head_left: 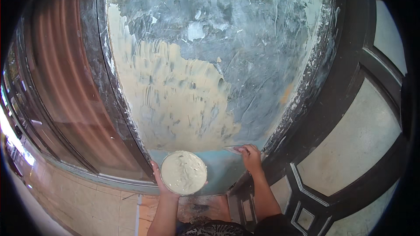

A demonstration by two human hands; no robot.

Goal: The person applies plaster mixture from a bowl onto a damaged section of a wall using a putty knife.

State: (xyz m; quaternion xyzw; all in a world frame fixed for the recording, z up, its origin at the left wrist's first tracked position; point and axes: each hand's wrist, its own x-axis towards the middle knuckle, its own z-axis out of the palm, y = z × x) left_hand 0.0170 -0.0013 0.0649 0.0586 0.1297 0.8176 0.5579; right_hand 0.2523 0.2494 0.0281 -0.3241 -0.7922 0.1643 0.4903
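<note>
My left hand (165, 189) holds a round tub (183, 173) of thick cream-coloured putty from below, its thumb up the left side. A fingertip shows at the tub's right edge. Further right, my right hand (252, 159) is closed around a putty knife (232, 149), whose thin blade points left toward the wall low down. Whether the blade touches the wall I cannot tell. Streaky cream putty (175, 96) covers the wall's lower left part. Bare grey-blue wall (258, 61) shows above and to the right of it.
A dark wooden frame and glass pane with a reddish curtain (61, 61) stand at left. A dark panelled door (323, 148) with pale panels is close to my right arm. Below lie floor tiles (94, 207) and an orange sheet (146, 212).
</note>
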